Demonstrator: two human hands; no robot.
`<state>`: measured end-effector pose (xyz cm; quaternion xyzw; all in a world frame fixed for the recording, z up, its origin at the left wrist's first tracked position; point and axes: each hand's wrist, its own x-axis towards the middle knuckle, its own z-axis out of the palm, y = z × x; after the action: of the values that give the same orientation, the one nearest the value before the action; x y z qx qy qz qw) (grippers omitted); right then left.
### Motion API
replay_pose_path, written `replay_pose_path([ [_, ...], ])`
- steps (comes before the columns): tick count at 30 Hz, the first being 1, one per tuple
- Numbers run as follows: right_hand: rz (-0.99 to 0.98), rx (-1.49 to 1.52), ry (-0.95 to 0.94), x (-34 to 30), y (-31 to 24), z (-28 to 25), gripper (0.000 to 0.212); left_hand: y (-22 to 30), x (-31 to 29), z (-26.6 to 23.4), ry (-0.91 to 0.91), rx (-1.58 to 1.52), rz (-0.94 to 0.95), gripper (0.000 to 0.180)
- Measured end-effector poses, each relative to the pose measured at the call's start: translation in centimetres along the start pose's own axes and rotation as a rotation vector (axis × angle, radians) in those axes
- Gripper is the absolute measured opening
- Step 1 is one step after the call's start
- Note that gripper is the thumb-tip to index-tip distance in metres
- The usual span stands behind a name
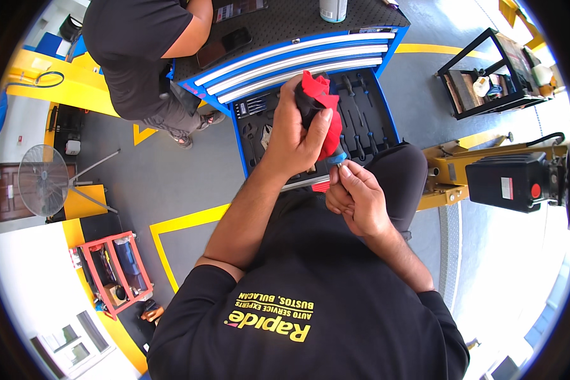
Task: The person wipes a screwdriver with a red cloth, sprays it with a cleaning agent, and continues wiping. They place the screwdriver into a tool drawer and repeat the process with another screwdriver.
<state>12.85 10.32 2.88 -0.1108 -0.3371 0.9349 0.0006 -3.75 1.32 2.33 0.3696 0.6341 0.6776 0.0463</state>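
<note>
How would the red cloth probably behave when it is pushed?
The red cloth is probably floppy, as it bunches into folds in the left hand. It is likely light for its size, since it looks thin on top. Pushed, it would probably crumple rather than roll, as its outline is uneven.

A co-worker in a black shirt point(130, 60) is pictured near a textured black mat point(285, 24), on which a pale can point(333, 9) has been set. To the left, a caged fan point(43, 180) is seen above a red rack point(143, 262) (loaded with assorted items). To the right, a black-framed cart point(500, 109) is shown beyond a black box point(508, 183), marked by a red button point(536, 190). The grey floor point(133, 180) is crossed by yellow lines point(190, 216).
</note>
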Motion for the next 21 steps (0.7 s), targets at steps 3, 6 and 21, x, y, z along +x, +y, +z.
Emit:
replay_pose_path([
  [3,-0.001,-0.031,0.011,-0.1,0.2,-0.2,0.027,-0.7,0.6,0.2,0.063,0.020,0.019,0.031],
  [6,-0.001,-0.068,0.011,-0.4,0.4,-0.3,0.028,-0.6,2.1,-0.2,0.128,-0.158,-0.185,0.018],
  [21,-0.189,-0.700,0.119,0.0,0.9,0.0,0.027,1.4,2.2,-1.1,0.032,-0.166,-0.084,0.020],
])
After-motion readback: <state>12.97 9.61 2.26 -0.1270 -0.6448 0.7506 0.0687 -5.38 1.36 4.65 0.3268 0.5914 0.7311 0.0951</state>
